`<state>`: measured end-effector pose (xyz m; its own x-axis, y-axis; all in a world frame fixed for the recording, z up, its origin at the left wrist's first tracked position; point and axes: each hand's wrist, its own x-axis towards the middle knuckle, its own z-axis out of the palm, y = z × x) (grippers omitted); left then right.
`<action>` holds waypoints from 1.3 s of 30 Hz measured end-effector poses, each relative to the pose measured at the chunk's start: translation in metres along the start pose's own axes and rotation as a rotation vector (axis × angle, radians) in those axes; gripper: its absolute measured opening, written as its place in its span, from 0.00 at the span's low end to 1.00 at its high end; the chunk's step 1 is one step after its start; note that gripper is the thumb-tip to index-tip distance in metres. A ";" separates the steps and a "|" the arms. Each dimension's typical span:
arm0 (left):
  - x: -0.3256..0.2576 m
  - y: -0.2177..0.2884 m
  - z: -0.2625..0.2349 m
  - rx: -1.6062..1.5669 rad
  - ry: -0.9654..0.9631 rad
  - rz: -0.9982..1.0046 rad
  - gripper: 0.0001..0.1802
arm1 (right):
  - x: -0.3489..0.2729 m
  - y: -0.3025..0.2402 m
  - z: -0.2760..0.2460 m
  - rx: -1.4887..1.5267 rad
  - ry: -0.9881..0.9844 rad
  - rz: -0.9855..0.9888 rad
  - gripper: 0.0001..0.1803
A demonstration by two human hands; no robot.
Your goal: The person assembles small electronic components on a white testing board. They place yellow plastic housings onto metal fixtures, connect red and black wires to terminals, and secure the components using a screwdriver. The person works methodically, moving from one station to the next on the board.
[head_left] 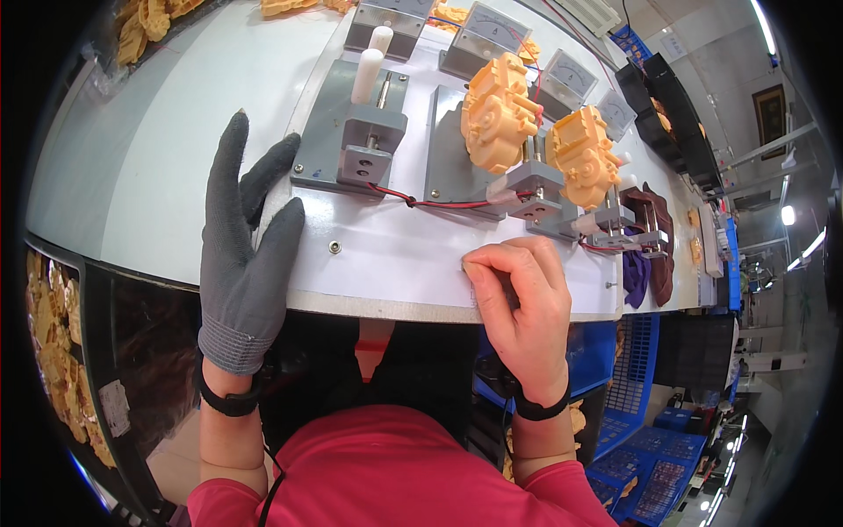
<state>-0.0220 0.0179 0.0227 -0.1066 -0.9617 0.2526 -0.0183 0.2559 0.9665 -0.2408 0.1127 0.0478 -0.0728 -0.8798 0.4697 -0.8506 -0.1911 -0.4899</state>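
My left hand (246, 255), in a grey knit glove, rests at the left edge of the white board (386, 281) with its fingers apart and nothing in them. Bare, my right hand (527, 303) hovers over or rests on the board's front part, its thumb and fingertips pinched together; anything between them is too small to make out. Nearest the glove is a grey clamp fixture (373, 145) with a white handle and no part on it. Farther right, one orange plastic housing (499, 119) and a second orange housing (583, 158) sit on similar fixtures.
Behind the fixtures stand several analog panel meters (487, 39). Red and black wires (439, 205) run low between the fixtures. A dark cloth (657, 233) lies at the right end. Orange parts fill a bin (54, 351) at lower left; blue crates (645, 457) stand at lower right.
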 end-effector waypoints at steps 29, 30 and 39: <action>0.000 0.004 0.010 0.060 0.099 -0.174 0.36 | 0.002 0.012 0.001 -0.015 0.103 -0.073 0.07; -0.001 -0.005 0.002 0.075 0.102 -0.186 0.35 | 0.002 0.012 0.000 -0.018 0.099 -0.070 0.07; -0.002 -0.010 -0.003 0.041 0.070 -0.155 0.33 | 0.002 0.014 -0.004 -0.025 0.066 -0.061 0.12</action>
<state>-0.0190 0.0167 0.0125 -0.0299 -0.9941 0.1043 -0.0694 0.1061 0.9919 -0.2552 0.1098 0.0447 -0.0544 -0.8361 0.5459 -0.8674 -0.2313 -0.4407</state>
